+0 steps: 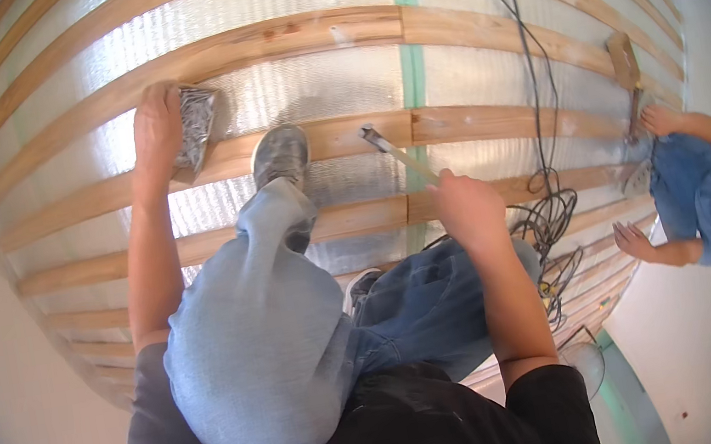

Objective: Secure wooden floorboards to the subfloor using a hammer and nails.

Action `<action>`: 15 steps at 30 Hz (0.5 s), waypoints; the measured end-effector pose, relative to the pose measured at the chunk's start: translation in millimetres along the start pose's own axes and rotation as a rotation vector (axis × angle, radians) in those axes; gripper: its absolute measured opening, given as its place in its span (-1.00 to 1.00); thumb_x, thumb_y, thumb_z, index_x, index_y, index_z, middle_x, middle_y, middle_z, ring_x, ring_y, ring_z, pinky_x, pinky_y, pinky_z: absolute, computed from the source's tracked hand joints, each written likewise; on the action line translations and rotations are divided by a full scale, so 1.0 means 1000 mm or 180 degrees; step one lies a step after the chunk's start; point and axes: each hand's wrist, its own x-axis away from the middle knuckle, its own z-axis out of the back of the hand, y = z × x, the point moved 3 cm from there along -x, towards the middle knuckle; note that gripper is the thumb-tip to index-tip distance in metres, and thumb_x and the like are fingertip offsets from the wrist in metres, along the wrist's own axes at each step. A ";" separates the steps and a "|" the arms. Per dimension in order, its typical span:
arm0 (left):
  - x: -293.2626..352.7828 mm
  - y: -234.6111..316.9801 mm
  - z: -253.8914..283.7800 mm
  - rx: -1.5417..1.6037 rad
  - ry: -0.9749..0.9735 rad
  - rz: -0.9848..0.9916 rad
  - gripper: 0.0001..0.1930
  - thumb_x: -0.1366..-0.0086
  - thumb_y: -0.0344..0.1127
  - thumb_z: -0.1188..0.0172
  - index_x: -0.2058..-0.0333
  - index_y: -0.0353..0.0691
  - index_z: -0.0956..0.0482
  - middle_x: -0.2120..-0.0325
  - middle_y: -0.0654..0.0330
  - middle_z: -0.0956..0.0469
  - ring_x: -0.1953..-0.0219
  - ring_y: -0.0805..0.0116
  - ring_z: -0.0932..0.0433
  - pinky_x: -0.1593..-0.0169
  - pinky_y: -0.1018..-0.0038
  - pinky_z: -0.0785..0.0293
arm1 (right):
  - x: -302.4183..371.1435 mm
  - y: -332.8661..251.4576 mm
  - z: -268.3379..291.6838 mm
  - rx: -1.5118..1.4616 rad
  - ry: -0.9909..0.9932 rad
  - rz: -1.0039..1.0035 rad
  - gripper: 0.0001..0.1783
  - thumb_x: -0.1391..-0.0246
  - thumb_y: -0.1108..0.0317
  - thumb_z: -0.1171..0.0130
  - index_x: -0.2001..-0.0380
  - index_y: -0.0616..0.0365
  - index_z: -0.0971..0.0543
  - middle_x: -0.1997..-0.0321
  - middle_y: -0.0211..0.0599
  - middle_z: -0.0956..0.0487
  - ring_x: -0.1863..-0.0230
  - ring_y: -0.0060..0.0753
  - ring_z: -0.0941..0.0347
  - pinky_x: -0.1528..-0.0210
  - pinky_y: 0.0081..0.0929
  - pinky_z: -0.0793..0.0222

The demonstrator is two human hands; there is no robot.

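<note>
My left hand (159, 130) is closed on the side of an open box of nails (197, 128), holding it over the wooden battens left of my forward shoe (281, 155). Many grey nails fill the box. In my right hand (471, 211), the fingers are wrapped round the handle of a hammer (407, 159). Its metal head points forward and lies over or just above a wooden batten (333, 139), near a joint between two lengths; whether it touches the wood I cannot tell.
Parallel battens run across silvery foil sheeting (334, 86) with green tape (413, 73) along a seam. Black cables (550, 214) trail and coil at right. A co-worker (693, 178) crouches at far right beside a small cardboard box (623, 61). A wire-caged round object (585, 364) stands behind my right arm.
</note>
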 end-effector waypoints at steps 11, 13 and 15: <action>-0.088 0.223 -0.094 0.0565 -0.1688 -0.0284 -0.62 -0.47 -0.12 -0.15 -0.15 -0.13 -0.62 0.15 -0.05 -0.69 0.10 -0.01 -0.68 -0.05 0.15 -0.60 | 0.009 0.012 -0.011 -0.0508 -0.0158 -0.0297 -0.57 -0.45 0.02 -0.01 0.18 0.23 -0.56 0.31 0.12 -0.69 0.18 0.26 -0.64 0.12 0.16 -0.51; -0.097 0.190 -0.140 0.0644 -0.1420 -0.0462 -0.65 -0.45 -0.12 -0.18 -0.07 -0.15 -0.66 0.14 -0.06 -0.69 0.09 -0.03 -0.68 -0.04 0.14 -0.60 | 0.011 0.012 -0.015 -0.0609 -0.0156 -0.0289 -0.56 -0.45 0.01 0.00 0.17 0.24 -0.55 0.30 0.13 -0.69 0.18 0.29 -0.63 0.11 0.17 -0.51; -0.105 0.174 -0.175 0.0743 -0.1203 -0.0683 -0.68 -0.43 -0.12 -0.20 0.00 -0.16 -0.70 0.14 -0.07 -0.69 0.08 -0.04 -0.68 -0.04 0.14 -0.60 | 0.012 0.017 -0.021 -0.0736 -0.0170 -0.0344 -0.54 -0.45 0.01 0.00 0.17 0.26 -0.55 0.29 0.15 -0.68 0.18 0.32 -0.62 0.10 0.19 -0.50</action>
